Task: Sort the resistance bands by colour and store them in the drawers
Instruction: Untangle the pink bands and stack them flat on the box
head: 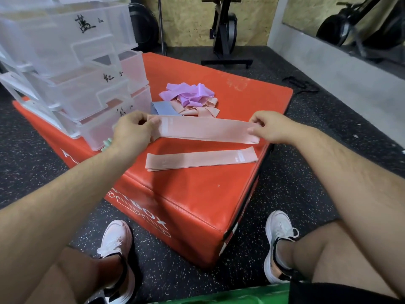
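"Where is the pink band (203, 130) sitting right now?"

"It is hanging in the air just above the red box (197, 194), pulled out flat. The left hand (131, 128) is pinching 1 end between thumb and fingers and the right hand (269, 126) is pinching the other, so both are clamped on it."

"Which way is it running?"

"Its long axis is lying side to side across the person, roughly parallel to the 2nd pink band (201, 159), which is resting flat on the box nearer the knees."

"And the drawers?"

"The clear drawers (87, 84) are standing on the left part of the box, several of them pulled out in steps. The left hand is hovering just beside the lowest one, and the right hand is well apart from them. I am guessing the left hand is going to lead the band in, or the right end is going to be folded over toward the left first. Stretched out like this, it is looking longer than a drawer is wide."

"Anything left to sort?"

"A heap is waiting farther back, with purple bands (188, 94) on top, more pink bands (203, 110) under them and a blue band (164, 108) just beside the drawers."
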### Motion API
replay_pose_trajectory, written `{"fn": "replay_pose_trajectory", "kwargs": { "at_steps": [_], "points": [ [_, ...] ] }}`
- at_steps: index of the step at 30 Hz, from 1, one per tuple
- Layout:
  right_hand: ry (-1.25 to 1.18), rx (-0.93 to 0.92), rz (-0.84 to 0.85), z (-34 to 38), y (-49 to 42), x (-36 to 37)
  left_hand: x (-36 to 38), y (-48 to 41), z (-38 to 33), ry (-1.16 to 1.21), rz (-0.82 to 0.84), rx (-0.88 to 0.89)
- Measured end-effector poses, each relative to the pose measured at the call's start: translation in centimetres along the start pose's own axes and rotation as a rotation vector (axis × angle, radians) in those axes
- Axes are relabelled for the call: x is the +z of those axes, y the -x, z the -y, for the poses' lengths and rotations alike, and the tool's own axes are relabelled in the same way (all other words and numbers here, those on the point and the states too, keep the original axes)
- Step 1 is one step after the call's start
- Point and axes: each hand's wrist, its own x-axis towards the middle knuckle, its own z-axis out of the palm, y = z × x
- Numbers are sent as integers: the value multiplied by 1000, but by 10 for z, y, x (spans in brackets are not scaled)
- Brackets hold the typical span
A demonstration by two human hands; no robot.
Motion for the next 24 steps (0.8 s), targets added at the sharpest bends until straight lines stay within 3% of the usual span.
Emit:
{"fn": "replay_pose_trajectory", "kwargs": {
  "at_steps": [5, 8, 19, 24],
  "points": [
    [-405, 143, 36, -5, 10, -4, 6, 3, 15, -75, 23, -19],
    [-486, 182, 71, -2, 15, 5, 5, 3, 29, -202, 22, -1],
    [-352, 244, 161, -4, 26, 24, 8, 20, 50, -501, 98, 40],
    [-311, 280, 82, -1, 27, 35, 8, 22, 52, -503, 93, 57]
  ]
}}
